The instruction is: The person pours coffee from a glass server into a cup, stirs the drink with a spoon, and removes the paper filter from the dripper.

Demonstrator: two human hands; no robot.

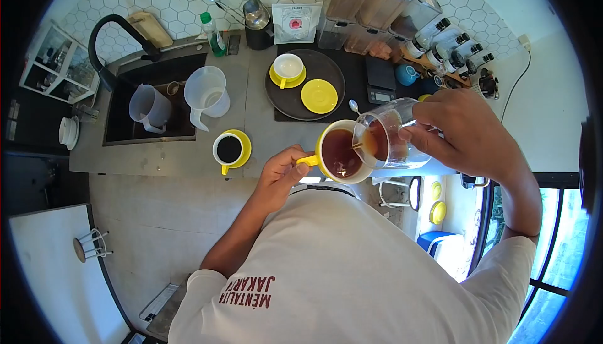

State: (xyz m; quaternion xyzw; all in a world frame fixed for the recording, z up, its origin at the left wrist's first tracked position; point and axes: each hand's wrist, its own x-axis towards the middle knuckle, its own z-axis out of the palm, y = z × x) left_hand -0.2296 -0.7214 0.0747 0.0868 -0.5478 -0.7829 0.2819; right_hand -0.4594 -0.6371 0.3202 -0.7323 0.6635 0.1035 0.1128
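Observation:
My left hand [282, 174] is closed on the handle of a yellow cup [318, 155], white inside, with reddish-brown liquid in it. My right hand [449, 133] grips a clear glass jug [392, 131], tilted with its lip over the cup's right side; brown liquid lies inside the jug near the lip. To the left, another yellow cup [227, 149] of dark liquid rests on a yellow saucer [245, 148]. Behind the hands, a round dark tray [286, 100] carries an empty white-and-yellow cup [288, 67] and a yellow saucer [319, 96].
Two translucent pitchers stand left, one [151, 106] in the sink [182, 131], one [207, 92] beside it. A black scale [380, 81], a spoon [354, 106], a green-capped bottle [214, 37], a coffee bag [297, 25], storage containers [384, 0] and small jars line the back.

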